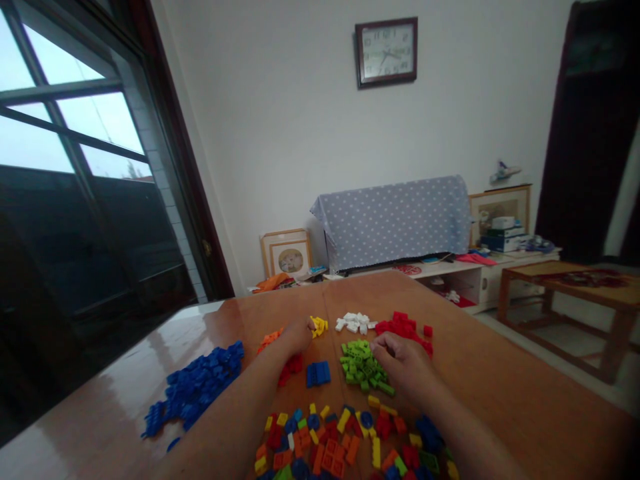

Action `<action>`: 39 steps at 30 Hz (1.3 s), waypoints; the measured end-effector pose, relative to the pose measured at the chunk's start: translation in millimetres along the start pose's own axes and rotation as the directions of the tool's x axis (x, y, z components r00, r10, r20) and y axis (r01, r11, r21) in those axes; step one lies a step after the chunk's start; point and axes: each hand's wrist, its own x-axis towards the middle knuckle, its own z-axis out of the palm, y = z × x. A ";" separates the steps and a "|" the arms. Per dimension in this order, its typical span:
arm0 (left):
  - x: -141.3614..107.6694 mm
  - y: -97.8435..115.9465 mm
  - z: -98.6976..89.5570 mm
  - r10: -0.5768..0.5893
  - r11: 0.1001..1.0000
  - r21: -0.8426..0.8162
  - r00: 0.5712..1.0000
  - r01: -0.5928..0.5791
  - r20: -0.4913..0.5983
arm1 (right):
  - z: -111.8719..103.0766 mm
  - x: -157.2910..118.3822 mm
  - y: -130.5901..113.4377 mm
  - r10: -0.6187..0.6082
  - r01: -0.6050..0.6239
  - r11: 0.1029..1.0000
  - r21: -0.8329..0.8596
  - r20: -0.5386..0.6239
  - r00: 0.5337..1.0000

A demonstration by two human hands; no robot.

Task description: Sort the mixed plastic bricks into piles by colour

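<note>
My left hand reaches to the small yellow pile, its fingers mostly hidden behind the back of the hand. Just left of it are orange bricks, with red bricks below. My right hand has its fingers curled together at the right edge of the green pile; whatever is between the fingertips is too small to make out. Behind it lies a red pile, and white bricks sit behind the green ones. Blue bricks stand between the hands.
A large blue pile lies left of my left forearm. Mixed coloured bricks spread over the near part of the wooden table. Beyond the table are a cloth-covered object on a white cabinet and a low wooden table.
</note>
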 end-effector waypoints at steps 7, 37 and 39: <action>-13.7 17.3 -7.7 0.078 0.997 0.023 0.996 -0.079 0.034 | -1.3 -0.5 -1.7 -0.003 0.003 1.000 -0.003 0.008 1.000; -107.6 137.2 39.2 0.569 0.754 0.032 0.678 -0.656 0.466 | 1.6 3.1 5.8 0.004 -0.005 1.000 -0.017 -0.051 0.999; -107.2 139.7 42.8 0.551 0.763 0.013 0.661 -0.646 0.509 | 0.0 2.7 3.9 0.005 -0.005 1.000 -0.011 -0.056 0.998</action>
